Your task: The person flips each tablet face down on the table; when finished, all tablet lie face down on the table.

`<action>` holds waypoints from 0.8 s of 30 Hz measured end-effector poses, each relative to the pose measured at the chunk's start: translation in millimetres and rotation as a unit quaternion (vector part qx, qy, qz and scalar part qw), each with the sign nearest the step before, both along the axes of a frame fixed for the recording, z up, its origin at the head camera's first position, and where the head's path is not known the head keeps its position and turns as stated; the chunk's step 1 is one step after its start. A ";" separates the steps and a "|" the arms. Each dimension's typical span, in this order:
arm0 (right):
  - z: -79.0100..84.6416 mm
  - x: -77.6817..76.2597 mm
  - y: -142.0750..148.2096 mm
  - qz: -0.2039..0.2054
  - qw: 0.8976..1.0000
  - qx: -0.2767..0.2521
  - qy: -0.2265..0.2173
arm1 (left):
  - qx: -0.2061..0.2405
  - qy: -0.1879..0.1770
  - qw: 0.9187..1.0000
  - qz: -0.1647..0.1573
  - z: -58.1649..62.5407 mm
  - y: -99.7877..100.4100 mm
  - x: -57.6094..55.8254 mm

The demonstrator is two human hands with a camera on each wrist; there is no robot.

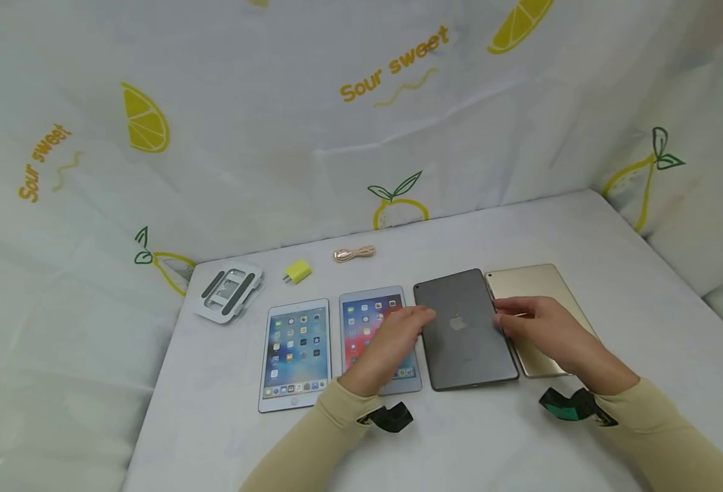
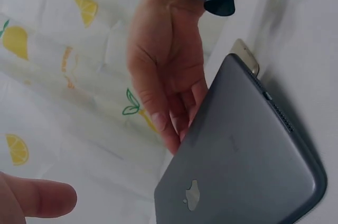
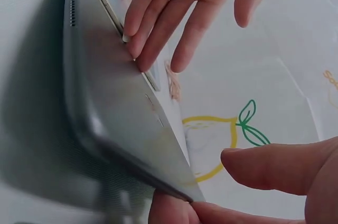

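Note:
A dark grey tablet [image 1: 465, 355] lies back side up, its apple logo showing. At its left long edge is my left hand [image 1: 391, 342], fingers extended, partly covering a tablet with a red-and-blue screen [image 1: 361, 316]. The right hand [image 1: 549, 331] reaches the opposite edge from above a gold tablet [image 1: 540, 273], also back side up. In the right wrist view, right fingertips [image 3: 169, 211] touch the underside of the grey tablet's edge [image 3: 100, 102], while the thumb [image 3: 269, 166] stands apart. The left wrist view shows the left thumb [image 2: 42, 198] off the tablet's surface [image 2: 253, 150].
Far left lies another tablet with a blue screen [image 1: 296, 348], face up. Behind it are a white folding stand [image 1: 229, 292], a yellow charger plug [image 1: 298, 271] and a coiled pinkish cable [image 1: 354, 254]. Lemon-print cloth [image 1: 244, 171] hangs behind the white table [image 1: 201, 424].

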State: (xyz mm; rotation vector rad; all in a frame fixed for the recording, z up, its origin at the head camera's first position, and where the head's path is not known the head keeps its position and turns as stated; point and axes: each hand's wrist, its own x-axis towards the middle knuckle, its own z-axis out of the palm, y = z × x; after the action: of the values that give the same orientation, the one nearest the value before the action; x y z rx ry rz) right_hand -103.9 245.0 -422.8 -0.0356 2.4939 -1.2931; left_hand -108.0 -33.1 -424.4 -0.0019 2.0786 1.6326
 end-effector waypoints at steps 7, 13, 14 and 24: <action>-0.4 2.8 -4.5 0.000 1.000 0.009 0.002 | 0.001 0.004 1.000 -0.005 -0.2 -2.5 0.1; -1.6 4.3 -12.2 0.005 0.999 0.036 0.016 | -0.005 0.006 1.000 -0.012 -0.5 -4.5 -0.3; -1.5 4.7 -13.8 0.007 0.999 0.040 0.017 | -0.004 0.007 1.000 -0.013 -0.1 -4.7 -0.4; 1.1 10.1 -30.4 0.024 0.995 0.094 0.036 | -0.001 0.003 1.000 -0.016 0.4 -5.4 -3.8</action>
State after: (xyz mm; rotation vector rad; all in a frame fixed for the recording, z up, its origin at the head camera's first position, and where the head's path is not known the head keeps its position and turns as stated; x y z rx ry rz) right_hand -93.8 214.7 -421.7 -0.0976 2.6482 -1.0508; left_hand -111.8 -38.5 -424.0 0.0344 2.0745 1.6137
